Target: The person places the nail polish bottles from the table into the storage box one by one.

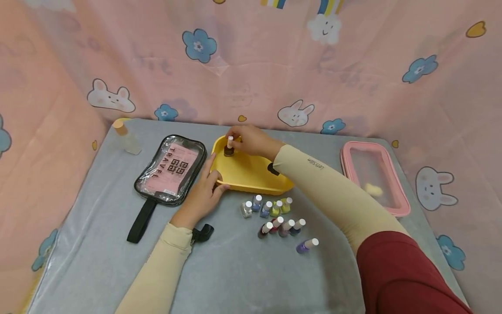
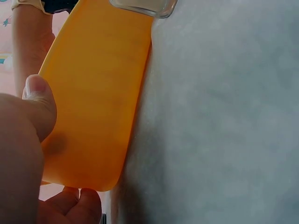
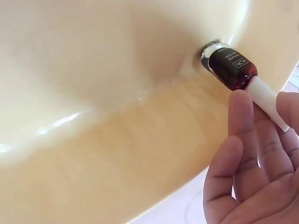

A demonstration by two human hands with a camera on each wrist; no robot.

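Observation:
In the head view my right hand (image 1: 251, 141) pinches a dark nail polish bottle (image 1: 228, 151) by its white cap, inside the left part of a yellow tray (image 1: 255, 174). The right wrist view shows the dark red bottle (image 3: 229, 65) tilted, its base against the tray's inner surface. My left hand (image 1: 201, 194) holds the tray's left end. In the left wrist view its thumb (image 2: 42, 102) lies on the near wall and its fingertips sit at the end. Several white-capped nail polish bottles (image 1: 266, 209) stand in front of the tray, with a purple one (image 1: 303, 247) closest to me.
A clear pouch with black trim (image 1: 170, 170) lies left of the tray. Behind it, a bottle with an orange cap (image 1: 127, 138) is near the back left corner. A pink-rimmed case (image 1: 376, 174) lies at the right. Pink patterned cloth (image 1: 243, 65) hangs behind the grey table (image 1: 235, 279).

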